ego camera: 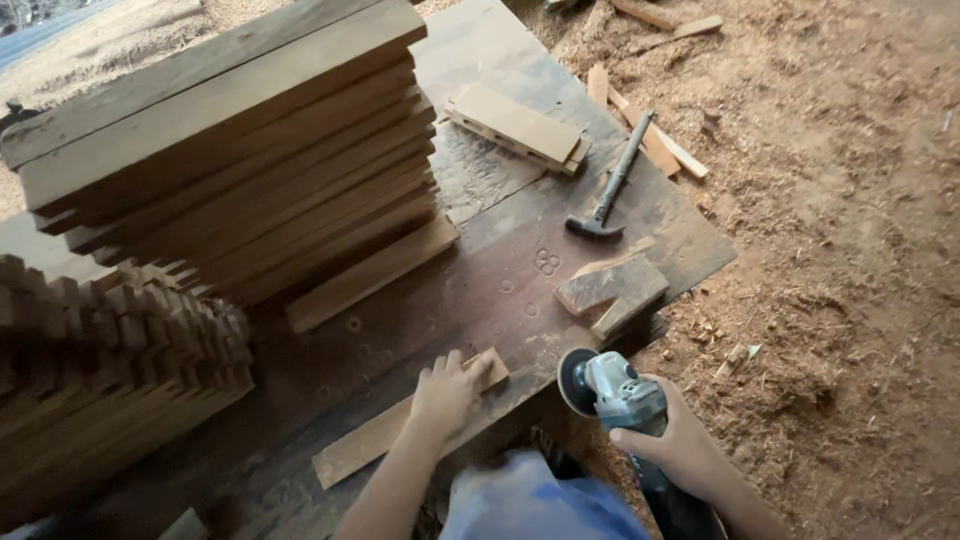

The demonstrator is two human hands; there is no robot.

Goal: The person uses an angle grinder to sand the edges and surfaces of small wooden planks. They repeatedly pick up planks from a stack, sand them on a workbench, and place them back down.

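Thin slat (400,425) flat on the near edge of the worn board (500,250), angled from lower left to upper right. Left hand (447,392) pressed palm-down on the slat's upper end, fingers spread, grasping nothing. Right hand (672,440) clenched round the body of a grinder (620,392), disc facing left, just beside the slat's end and level with the board's edge; whether touching the wood, impossible to tell. Just beyond the grinder, a chunky wood block (612,290). Farther up the board, a hammer (610,185), head toward the near side, and a flat rectangular piece (515,125). To the left, a tall stack of planks (240,150) leaning across the board; nearer and lower left, a second, blurred stack (100,380). All around on the right, sawdust-covered ground (850,250) with scrap strips (650,140).
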